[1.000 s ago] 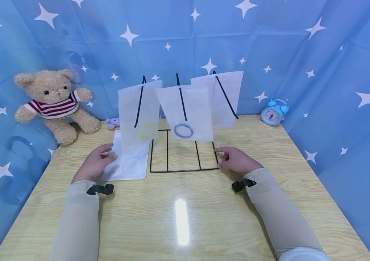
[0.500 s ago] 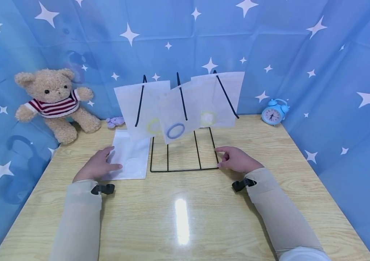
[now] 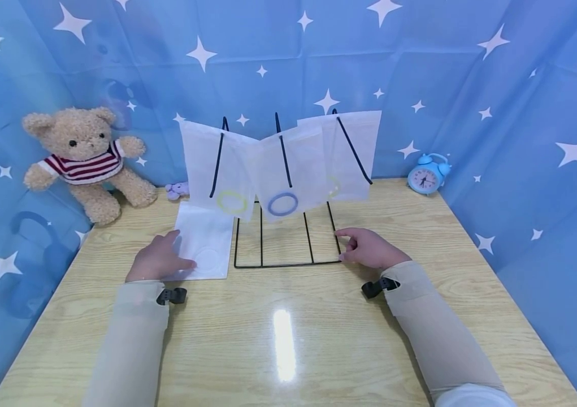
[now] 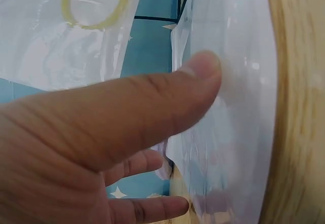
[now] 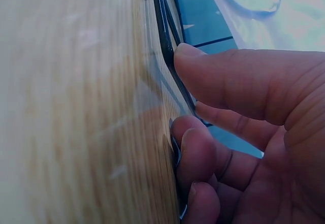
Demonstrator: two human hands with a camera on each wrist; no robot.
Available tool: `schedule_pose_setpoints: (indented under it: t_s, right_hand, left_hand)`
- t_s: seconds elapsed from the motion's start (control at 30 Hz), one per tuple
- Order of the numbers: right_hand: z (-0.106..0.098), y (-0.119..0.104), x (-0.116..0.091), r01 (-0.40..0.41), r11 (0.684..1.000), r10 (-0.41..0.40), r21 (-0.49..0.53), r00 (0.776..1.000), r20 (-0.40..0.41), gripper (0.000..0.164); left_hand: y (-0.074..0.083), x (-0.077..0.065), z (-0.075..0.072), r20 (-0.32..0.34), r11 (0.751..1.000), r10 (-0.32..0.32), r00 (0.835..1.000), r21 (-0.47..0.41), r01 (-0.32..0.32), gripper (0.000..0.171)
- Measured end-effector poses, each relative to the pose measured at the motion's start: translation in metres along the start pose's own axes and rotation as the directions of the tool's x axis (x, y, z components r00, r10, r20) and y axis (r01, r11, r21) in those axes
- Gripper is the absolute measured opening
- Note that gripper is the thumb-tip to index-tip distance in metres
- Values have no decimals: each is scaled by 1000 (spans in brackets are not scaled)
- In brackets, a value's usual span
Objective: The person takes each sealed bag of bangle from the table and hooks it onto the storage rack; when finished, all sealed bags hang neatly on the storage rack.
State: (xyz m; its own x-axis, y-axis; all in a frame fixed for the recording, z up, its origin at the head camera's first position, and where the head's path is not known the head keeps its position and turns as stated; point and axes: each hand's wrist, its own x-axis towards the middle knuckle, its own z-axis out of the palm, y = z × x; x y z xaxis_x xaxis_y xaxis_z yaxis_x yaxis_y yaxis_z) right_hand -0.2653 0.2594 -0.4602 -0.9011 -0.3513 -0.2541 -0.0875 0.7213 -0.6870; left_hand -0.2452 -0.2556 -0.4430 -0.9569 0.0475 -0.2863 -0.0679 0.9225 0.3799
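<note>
- Head view: my left hand [image 3: 158,261] rests on the flat bag [image 3: 205,240] lying on the table [image 3: 288,339] left of the wire rack [image 3: 286,233], thumb pressing it, fingers fairly straight.
- My right hand [image 3: 369,249] pinches the rack's near right corner.
- I judge the slick bag may slide under my thumb; jolting the rack could drop the hanging bags [image 3: 280,164].
- Since a second ago, those bags have swung and my left hand has crept right.

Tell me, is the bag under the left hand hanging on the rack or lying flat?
Lying flat: the bag rests on the table beside the rack, under the left hand.
</note>
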Motion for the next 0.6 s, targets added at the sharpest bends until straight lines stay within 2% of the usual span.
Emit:
schedule_pose_setpoints:
  t_s: [0.2, 0.43, 0.6]
  right_hand:
    - [1, 0, -1, 4, 1000, -4, 6, 1000, 5, 67]
    - [1, 0, -1, -3, 1000, 2, 26, 1000, 9, 66]
    - [0, 1, 0, -1, 1000, 1, 12, 1000, 3, 67]
  left_hand:
    - [2, -1, 1, 24, 999, -4, 1000, -37, 5, 108]
    - [8, -5, -1, 7, 1000, -24, 1000, 15, 24, 105]
    - [16, -7, -2, -1, 1000, -29, 1000, 11, 29, 101]
